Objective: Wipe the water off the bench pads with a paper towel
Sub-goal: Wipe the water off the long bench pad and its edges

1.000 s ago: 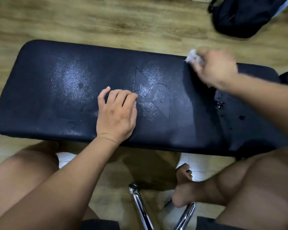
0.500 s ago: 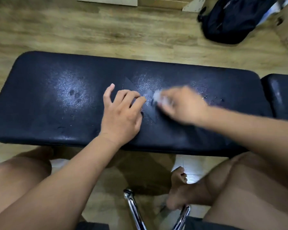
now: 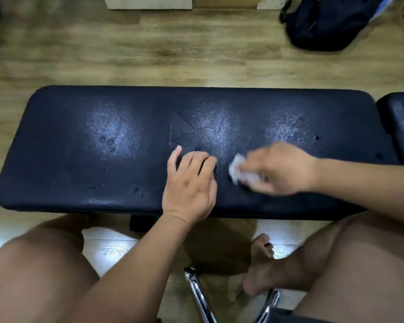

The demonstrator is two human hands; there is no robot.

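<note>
- A person's bare knees and a chrome chair frame (image 3: 197, 297) are sitting nearest the camera, below the near edge of the bench.
- The left hand (image 3: 189, 183) is resting on the long black padded bench pad (image 3: 63, 159), fingers loosely bent and holding nothing — apparently bracing.
- Just to its right, the right hand (image 3: 281, 170) is gripping a crumpled white paper towel (image 3: 237, 169) and pressing it onto the pad's near-centre; the hand is blurring, so it looks mid-stroke.
- The pad's long axis is running left to right across the view. Dark droplets (image 3: 107, 142) are sitting well to the left of the towel, beyond the left hand, and more wet specks (image 3: 315, 138) are lying to its far right — the right hand is nearer those.
- A second, shorter black pad (image 3: 400, 127) is adjoining at the right end.
- Farthest off, a dark backpack (image 3: 324, 22) is lying on the wooden floor (image 3: 126, 50).
</note>
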